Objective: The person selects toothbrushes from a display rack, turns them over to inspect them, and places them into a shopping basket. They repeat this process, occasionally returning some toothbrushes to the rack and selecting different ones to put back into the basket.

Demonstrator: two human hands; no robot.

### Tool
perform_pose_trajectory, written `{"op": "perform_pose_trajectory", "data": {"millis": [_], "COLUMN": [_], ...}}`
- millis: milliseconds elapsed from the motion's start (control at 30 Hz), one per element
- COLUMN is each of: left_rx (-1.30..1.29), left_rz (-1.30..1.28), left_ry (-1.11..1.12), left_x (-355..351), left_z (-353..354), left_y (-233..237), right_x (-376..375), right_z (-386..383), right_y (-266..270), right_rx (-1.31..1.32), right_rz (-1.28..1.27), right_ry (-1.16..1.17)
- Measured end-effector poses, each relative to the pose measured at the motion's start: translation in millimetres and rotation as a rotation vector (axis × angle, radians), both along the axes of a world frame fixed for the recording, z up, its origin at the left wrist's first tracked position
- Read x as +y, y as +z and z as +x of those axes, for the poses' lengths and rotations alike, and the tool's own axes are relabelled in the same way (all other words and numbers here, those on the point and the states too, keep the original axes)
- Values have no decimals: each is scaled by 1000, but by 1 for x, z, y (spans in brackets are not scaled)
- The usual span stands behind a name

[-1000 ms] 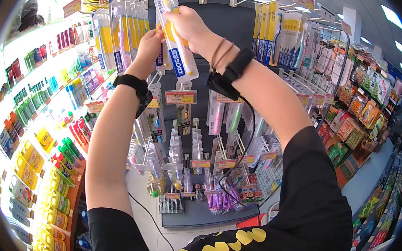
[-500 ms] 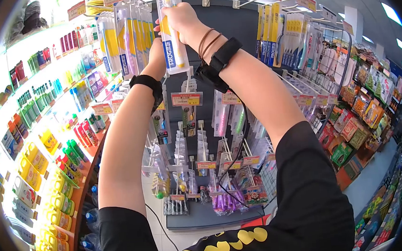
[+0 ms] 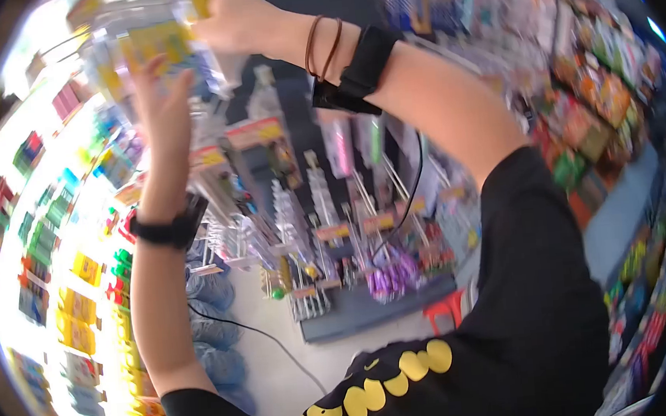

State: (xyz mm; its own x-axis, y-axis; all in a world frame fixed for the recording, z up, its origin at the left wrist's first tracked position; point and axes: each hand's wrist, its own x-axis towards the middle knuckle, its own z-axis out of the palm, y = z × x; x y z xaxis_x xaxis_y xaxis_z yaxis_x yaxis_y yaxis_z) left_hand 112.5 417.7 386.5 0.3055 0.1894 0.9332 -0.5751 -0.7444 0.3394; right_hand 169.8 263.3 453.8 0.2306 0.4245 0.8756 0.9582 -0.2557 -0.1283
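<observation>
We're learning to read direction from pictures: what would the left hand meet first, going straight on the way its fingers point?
Probably the blurred clear-plastic packs with yellow and blue parts, just beyond the left hand; blur and depth leave the gap unclear.

Dark display rack (image 3: 380,312); packets (image 3: 340,149) hanging from prongs (image 3: 397,178).

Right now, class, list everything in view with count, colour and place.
Blurred plastic packs: many, clear and yellow, upper left
Long plastic packs: one pink, one green, centre
Shiny plastic bundle: one, purple, low centre
Card labels: several, red and yellow, rack
Flat base: one, dark grey, below
Packaged goods: many, multicoloured, right
Plastic containers: many, yellow, left
Thin cable: two stretches, black, floor and centre
Wristbands: black, at least one per wrist
Shirt: one, black with yellow print, bottom
Left hand: one, bare, upper left
Right hand: one, bare, top
</observation>
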Motion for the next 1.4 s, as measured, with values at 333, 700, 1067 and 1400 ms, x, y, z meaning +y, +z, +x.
{"op": "perform_pose_trajectory", "data": {"millis": [333, 700, 1067, 1400], "left_rx": [1200, 1820, 1710, 2149], "left_rz": [621, 232, 519, 226], "left_ry": [-1298, -1147, -1046, -803], "left_x": [-100, -217, -310, -302], "left_z": [-129, -152, -144, -170], "left_y": [-161, -370, -347, -384], "right_x": [-305, -515, -489, -518], "right_z": [-165, -334, -265, -215], "right_y": [-169, -565, -748, -753], "right_rx": [206, 1129, 1607, 2308], "right_rz": [289, 450, 963, 1220], "right_ry": [-343, -1664, -1554, -1828]}}
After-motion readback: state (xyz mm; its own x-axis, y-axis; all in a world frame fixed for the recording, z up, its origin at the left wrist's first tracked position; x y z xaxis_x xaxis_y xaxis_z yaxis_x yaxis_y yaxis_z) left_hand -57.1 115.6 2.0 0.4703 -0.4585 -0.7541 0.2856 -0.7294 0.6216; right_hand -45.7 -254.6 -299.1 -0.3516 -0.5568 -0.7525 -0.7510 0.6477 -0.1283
